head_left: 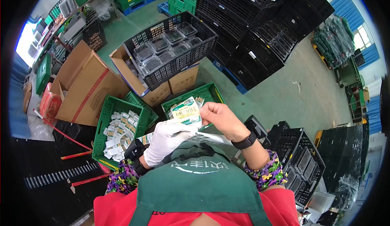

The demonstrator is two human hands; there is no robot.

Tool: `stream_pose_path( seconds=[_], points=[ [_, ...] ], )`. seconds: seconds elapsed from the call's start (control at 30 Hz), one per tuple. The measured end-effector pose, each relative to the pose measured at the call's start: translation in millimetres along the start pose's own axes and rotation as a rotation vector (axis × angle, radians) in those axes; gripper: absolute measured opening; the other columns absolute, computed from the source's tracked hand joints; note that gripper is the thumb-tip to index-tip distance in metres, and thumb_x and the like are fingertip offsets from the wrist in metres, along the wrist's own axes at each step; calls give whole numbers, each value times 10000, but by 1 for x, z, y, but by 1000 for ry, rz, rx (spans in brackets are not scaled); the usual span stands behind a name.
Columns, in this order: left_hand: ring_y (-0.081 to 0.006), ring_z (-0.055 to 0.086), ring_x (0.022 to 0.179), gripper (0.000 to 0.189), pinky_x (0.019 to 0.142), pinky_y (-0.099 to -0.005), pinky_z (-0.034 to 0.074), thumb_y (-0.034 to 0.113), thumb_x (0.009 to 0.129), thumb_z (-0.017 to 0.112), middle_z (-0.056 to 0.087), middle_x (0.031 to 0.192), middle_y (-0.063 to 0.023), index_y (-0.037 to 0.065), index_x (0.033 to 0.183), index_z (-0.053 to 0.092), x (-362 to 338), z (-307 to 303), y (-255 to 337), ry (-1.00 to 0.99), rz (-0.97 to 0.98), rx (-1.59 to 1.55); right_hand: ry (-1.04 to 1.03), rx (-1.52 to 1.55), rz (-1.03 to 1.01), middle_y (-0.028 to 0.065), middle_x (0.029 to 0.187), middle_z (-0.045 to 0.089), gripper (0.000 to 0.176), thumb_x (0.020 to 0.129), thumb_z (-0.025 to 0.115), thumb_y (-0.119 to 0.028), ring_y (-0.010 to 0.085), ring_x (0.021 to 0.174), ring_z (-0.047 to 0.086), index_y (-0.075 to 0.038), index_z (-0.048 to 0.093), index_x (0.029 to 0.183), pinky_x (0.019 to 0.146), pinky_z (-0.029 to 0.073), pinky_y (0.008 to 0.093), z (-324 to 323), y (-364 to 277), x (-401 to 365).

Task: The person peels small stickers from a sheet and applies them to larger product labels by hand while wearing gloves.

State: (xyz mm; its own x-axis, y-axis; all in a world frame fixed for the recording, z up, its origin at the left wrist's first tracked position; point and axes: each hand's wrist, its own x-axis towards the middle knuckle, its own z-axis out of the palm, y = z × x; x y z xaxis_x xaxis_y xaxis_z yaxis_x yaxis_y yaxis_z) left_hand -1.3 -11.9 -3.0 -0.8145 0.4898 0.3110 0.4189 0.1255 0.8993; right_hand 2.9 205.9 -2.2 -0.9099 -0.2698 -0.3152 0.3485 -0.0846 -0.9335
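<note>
In front of my apron is a printed cardboard label (186,111), green, white and yellow with "ORGANIC" and Chinese characters on its face. My left hand (167,140), in a white glove, grips its lower left part. The bare fingers of my right hand (224,119) pinch the label's right edge. Below my left wrist, more printed labels (145,138) stick out beside the glove. At left, a green crate (98,138) is heaped with small white and printed card pieces (120,132). Just beyond my hands, a second green crate (212,92) holds similar pieces.
A black crate of clear plastic boxes (168,47) rests on cardboard cartons (185,79) ahead. Tall black crate stacks (252,43) stand on a blue pallet at the right. Another black crate (304,167) with clear boxes is near my right elbow. A large open carton (87,88) leans at left.
</note>
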Motion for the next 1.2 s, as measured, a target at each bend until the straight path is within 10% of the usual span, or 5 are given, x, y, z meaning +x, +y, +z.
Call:
stream_pose_path(
  seconds=[0.27, 0.8, 0.9, 1.03, 1.2],
  points=[
    [-95, 599, 782, 193, 720, -259, 477, 114, 901, 672, 708, 854, -68, -52, 991, 709, 2, -2, -7, 231, -427, -332, 183, -902, -183, 119, 874, 639, 200, 878, 636, -259, 327, 868, 624, -64, 609, 916, 694, 469, 429, 11, -23, -34],
    [-15, 435, 631, 193, 541, -213, 344, 159, 932, 657, 580, 707, 55, -15, 981, 726, 11, 6, 3, 246, -444, -307, 362, -1297, -1064, 47, 858, 607, 163, 772, 717, -62, 209, 795, 598, -85, 648, 918, 749, 463, 332, 35, -19, -22],
    [-77, 580, 723, 189, 647, -251, 466, 144, 918, 672, 702, 818, -32, -19, 1001, 721, 12, -2, 3, 248, -543, -373, 357, -925, -969, 48, 832, 616, 111, 811, 700, -58, 199, 748, 588, -62, 634, 900, 732, 466, 308, 33, -17, -21],
    [-194, 660, 710, 136, 651, -292, 499, 117, 870, 687, 718, 820, -113, 36, 962, 746, 10, -7, 1, 53, -75, 32, 69, 145, -195, -45, 859, 590, 161, 940, 670, -188, 24, 738, 487, -41, 605, 943, 649, 389, 181, 17, -49, -16],
    [-221, 690, 780, 146, 726, -320, 532, 131, 860, 702, 731, 855, -106, 48, 970, 752, 7, -1, -3, -200, -24, -58, 149, 97, -218, -41, 814, 586, 132, 948, 653, -177, 28, 687, 502, -49, 618, 942, 616, 421, 198, 19, -51, 9]
  ],
)
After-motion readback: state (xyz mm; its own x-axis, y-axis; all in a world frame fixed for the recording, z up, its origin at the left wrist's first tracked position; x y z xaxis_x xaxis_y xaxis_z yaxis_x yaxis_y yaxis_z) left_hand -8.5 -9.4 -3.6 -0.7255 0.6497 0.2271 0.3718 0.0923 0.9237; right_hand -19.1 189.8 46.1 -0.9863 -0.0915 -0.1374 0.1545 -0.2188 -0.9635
